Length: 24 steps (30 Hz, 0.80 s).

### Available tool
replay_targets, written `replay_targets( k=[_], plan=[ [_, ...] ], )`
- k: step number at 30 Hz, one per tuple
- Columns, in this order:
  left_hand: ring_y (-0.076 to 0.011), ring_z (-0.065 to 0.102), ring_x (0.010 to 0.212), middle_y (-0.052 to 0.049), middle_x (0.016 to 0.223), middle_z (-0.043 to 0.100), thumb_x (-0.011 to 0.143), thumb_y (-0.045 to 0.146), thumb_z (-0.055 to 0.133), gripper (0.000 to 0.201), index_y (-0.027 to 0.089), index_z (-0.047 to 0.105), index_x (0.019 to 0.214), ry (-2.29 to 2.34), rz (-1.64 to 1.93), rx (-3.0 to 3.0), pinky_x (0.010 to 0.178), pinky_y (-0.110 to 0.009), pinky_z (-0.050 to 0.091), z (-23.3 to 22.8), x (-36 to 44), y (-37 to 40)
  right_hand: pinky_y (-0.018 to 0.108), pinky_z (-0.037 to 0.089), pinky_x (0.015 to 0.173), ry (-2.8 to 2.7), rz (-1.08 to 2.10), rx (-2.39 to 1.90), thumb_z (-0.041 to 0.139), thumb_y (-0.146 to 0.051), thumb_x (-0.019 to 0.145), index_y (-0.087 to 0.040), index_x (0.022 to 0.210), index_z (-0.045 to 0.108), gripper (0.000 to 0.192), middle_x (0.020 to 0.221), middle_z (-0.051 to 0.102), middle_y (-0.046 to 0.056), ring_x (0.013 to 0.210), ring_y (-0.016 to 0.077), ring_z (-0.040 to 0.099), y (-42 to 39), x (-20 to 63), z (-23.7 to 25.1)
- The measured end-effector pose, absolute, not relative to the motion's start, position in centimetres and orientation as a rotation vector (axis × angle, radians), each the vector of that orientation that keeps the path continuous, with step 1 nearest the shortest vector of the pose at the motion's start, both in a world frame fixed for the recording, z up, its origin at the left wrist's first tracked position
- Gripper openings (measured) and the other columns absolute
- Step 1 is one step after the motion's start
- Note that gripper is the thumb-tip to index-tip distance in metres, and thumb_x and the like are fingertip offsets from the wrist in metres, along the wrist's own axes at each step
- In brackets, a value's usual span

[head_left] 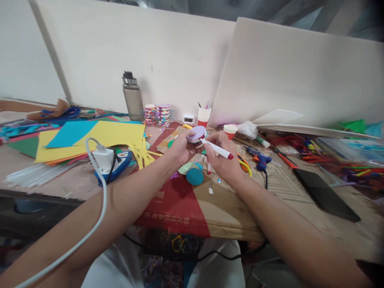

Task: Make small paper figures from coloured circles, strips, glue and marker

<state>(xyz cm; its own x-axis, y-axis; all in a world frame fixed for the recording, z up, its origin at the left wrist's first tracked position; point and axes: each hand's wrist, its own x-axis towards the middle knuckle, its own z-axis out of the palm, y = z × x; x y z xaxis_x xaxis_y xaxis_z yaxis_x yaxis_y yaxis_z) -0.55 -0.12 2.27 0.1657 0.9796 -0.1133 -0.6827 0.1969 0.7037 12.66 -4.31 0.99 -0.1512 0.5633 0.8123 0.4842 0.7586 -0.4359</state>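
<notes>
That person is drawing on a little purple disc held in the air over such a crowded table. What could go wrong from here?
1. The left hand holds the purple disc unsupported, so the marker in the right hand might slip and streak the disc or the fingers.
2. The white cable lies across the left forearm; a sudden move could tug the white charger.
3. The red paper cup stands close behind the hands and could be knocked over.

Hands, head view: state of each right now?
Left hand: closed on the purple disc.
Right hand: closed on the red-capped marker, tip at the disc.
</notes>
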Motion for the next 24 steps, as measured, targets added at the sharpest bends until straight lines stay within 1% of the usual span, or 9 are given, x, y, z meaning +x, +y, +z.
replay_targets(
  k=[6,10,15,17,20,24],
  plan=[
    [-0.0121,0.054,0.049,0.0,0.06,0.061,0.077,0.011,0.047,0.012,0.013,0.057,0.082,0.63,1.272,0.536,0.051,-0.026,0.051,2.7,-0.6,-0.4,0.029,0.043,0.06,-1.812,0.066,-0.838,0.055,-0.019,0.083,-0.023,0.083,0.049,0.008,0.073,0.061,-0.002,0.062,0.0142,0.056,-4.2,12.7,1.0],
    [-0.0121,0.055,0.047,-0.001,0.059,0.061,0.077,0.009,0.046,0.013,0.013,0.058,0.083,0.63,1.237,0.51,0.05,-0.026,0.052,2.4,-0.7,0.1,0.029,0.044,0.061,-1.806,0.122,-0.832,0.055,-0.02,0.083,-0.023,0.085,0.05,0.007,0.074,0.062,-0.001,0.064,0.0148,0.057,-4.3,12.7,1.1],
    [-0.0126,0.057,0.049,-0.003,0.06,0.061,0.076,0.009,0.048,0.013,0.012,0.059,0.083,0.605,1.204,0.494,0.055,-0.028,0.054,2.1,-1.0,0.4,0.029,0.046,0.062,-1.73,0.165,-0.841,0.056,-0.022,0.084,-0.022,0.086,0.052,0.004,0.075,0.061,-0.001,0.065,0.0144,0.057,-4.4,12.9,1.0],
    [-0.0123,0.058,0.051,-0.004,0.062,0.062,0.076,0.009,0.048,0.013,0.011,0.059,0.083,0.614,1.189,0.502,0.057,-0.026,0.054,2.1,-1.2,0.3,0.029,0.047,0.064,-1.679,0.211,-0.83,0.056,-0.024,0.085,-0.022,0.087,0.053,0.004,0.078,0.061,0.0,0.068,0.0149,0.058,-4.2,12.9,0.8],
    [-0.0129,0.059,0.055,-0.006,0.067,0.064,0.075,0.011,0.05,0.014,0.011,0.06,0.085,0.669,1.192,0.54,0.059,-0.027,0.054,2.3,-1.1,0.0,0.031,0.049,0.067,-1.588,0.293,-0.814,0.056,-0.029,0.088,-0.022,0.088,0.052,0.008,0.082,0.062,0.001,0.073,0.0159,0.06,-3.8,13.0,0.7],
    [-0.0151,0.06,0.067,-0.007,0.08,0.065,0.074,0.013,0.052,0.018,0.014,0.059,0.09,0.714,1.276,0.698,0.061,-0.029,0.053,2.0,-0.8,-0.3,0.032,0.05,0.072,-1.503,0.327,-0.829,0.055,-0.032,0.089,-0.022,0.091,0.052,0.012,0.084,0.06,0.001,0.076,0.0156,0.06,-3.3,13.1,0.7]
  ],
)
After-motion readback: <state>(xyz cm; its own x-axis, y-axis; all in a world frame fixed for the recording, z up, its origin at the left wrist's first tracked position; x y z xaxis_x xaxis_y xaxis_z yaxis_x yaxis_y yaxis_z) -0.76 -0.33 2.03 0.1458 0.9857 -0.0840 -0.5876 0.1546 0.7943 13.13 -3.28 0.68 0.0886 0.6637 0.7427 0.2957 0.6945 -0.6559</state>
